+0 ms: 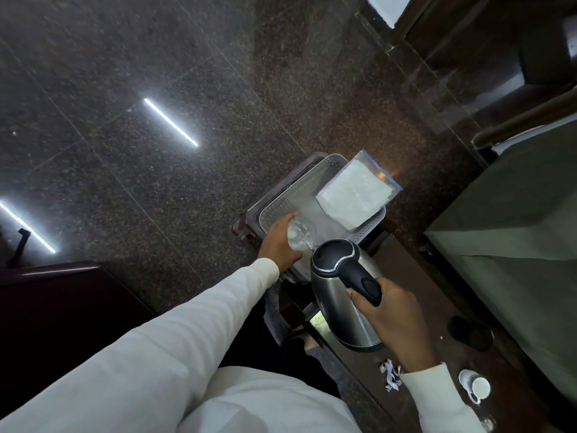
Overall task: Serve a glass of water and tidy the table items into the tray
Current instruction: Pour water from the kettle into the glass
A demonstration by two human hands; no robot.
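My left hand (279, 243) grips a clear glass (299, 235) held over the near end of a pale perforated tray (299, 185). My right hand (395, 320) holds the black handle of a steel electric kettle (338, 295), tilted with its spout at the glass rim. Water runs from the spout into the glass. A clear zip bag with white napkins (356, 195) lies across the far right part of the tray. The tray rests on a dark wooden table (415, 276).
On the table near my right sleeve lie a crumpled white wrapper (390, 375), a white cup on its side (476, 385) and a black round kettle base (470, 332). Polished dark stone floor (156, 182) spreads to the left. A grey-green covered surface (515, 229) borders the right.
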